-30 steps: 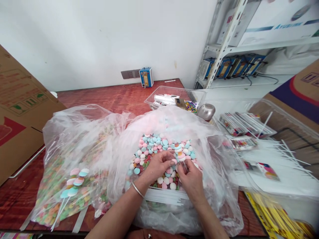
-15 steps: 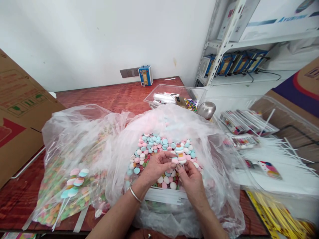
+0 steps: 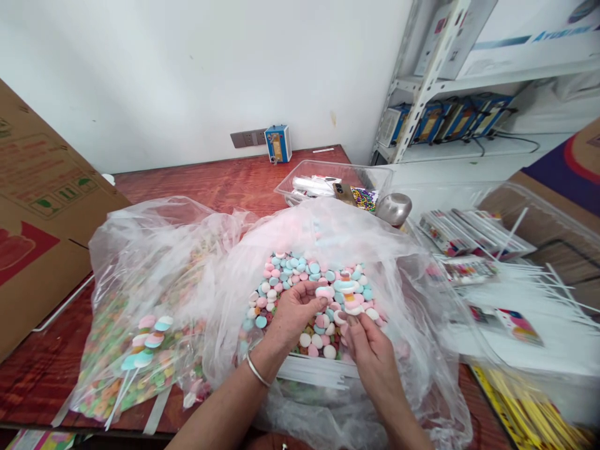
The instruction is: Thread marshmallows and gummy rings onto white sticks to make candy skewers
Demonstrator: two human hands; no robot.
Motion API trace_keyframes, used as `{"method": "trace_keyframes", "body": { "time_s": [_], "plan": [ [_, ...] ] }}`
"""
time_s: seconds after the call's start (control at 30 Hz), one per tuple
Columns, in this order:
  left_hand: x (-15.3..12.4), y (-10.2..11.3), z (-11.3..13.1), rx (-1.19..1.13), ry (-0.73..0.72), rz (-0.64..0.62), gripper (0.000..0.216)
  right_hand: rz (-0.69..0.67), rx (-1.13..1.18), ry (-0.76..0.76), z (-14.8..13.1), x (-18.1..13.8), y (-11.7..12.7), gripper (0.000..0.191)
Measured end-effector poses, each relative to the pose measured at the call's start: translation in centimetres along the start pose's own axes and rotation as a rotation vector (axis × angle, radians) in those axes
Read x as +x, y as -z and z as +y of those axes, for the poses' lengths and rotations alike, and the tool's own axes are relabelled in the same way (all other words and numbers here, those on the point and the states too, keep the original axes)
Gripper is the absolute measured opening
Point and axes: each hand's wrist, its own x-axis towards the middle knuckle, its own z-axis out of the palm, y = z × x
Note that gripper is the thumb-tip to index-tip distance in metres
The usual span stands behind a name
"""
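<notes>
- Hands meet right over the open plastic bag (image 3: 422, 350) of round pastel candies (image 3: 290, 272), both forearms coming up from the bottom edge of the view.
- Left hand (image 3: 293, 312) is cupped, palm turned up and inward, fingers curled, with a pink candy disc (image 3: 324, 292) pinched at its fingertips; a thin bangle (image 3: 255, 370) sits on that wrist.
- Right hand (image 3: 370, 344) is angled up from the lower right, thumb and forefinger closed on the base of a candy skewer (image 3: 347, 294), a short stack of pink, blue and white discs standing just above its fingertips.
- The pink disc is just beside the stack's left side, touching or nearly so; hard to call from here.
- All of this hovers just above the candy heap, near the middle of the bag.
- White sticks (image 3: 319, 369) lie in a bundle at the near edge of the bag, under the wrists.
- To the left, finished skewers (image 3: 145, 340) rest on a second bag of small colourful ring candies (image 3: 107, 369).
- Everything sits on the red-brown wooden table (image 3: 210, 181), with a cardboard box (image 3: 37, 206) at far left.
</notes>
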Motion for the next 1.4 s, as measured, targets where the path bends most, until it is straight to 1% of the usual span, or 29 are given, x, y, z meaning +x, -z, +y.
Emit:
{"method": "trace_keyframes", "body": {
  "time_s": [0.07, 0.13, 0.27, 0.33, 0.4, 0.47, 0.57, 0.7, 0.87, 1.1, 1.27, 1.4],
  "plan": [
    [0.2, 0.3, 0.2, 0.003, -0.022, 0.044, 0.036, -0.074, -0.059, 0.003, -0.4, -1.2, 0.6, 0.035],
    [0.2, 0.4, 0.5, 0.026, -0.036, 0.059, 0.035, -0.144, -0.120, 0.014, -0.9, -2.1, 1.0, 0.033],
    [-0.3, 0.0, 1.3, 0.070, -0.047, -0.010, 0.035, -0.181, -0.197, 0.002, -1.4, -2.5, 1.1, 0.033],
    [-0.5, -0.3, 1.7, 0.059, -0.038, -0.061, 0.037, -0.193, -0.186, -0.022, -1.4, -2.3, 1.1, 0.034],
    [-0.6, -0.4, 2.0, 0.044, -0.030, -0.083, 0.039, -0.217, -0.150, -0.044, -1.3, -2.1, 1.1, 0.035],
    [-0.5, -0.4, 2.0, 0.031, -0.032, -0.056, 0.036, -0.239, -0.100, -0.067, -1.2, -2.1, 1.1, 0.036],
    [-0.2, -0.2, 1.6, 0.042, -0.044, 0.029, 0.030, -0.259, -0.033, -0.114, -1.2, -2.4, 1.2, 0.036],
    [0.0, -0.1, 1.3, 0.103, -0.069, 0.084, 0.031, -0.288, 0.000, -0.159, -1.1, -3.0, 1.1, 0.037],
    [-0.1, -0.1, 1.2, 0.117, -0.076, 0.076, 0.031, -0.269, 0.031, -0.203, -0.9, -2.9, 0.9, 0.043],
    [-0.1, 0.0, 0.6, 0.236, -0.099, 0.057, 0.027, -0.248, 0.139, -0.247, -0.6, -3.1, 0.1, 0.043],
    [-0.1, 0.0, 0.3, 0.280, -0.140, 0.049, 0.025, -0.176, 0.176, -0.256, -1.1, -3.4, -0.7, 0.042],
    [0.1, 0.0, 0.1, 0.291, -0.142, 0.057, 0.024, -0.133, 0.153, -0.239, -1.5, -3.4, -1.3, 0.042]
  ]
}}
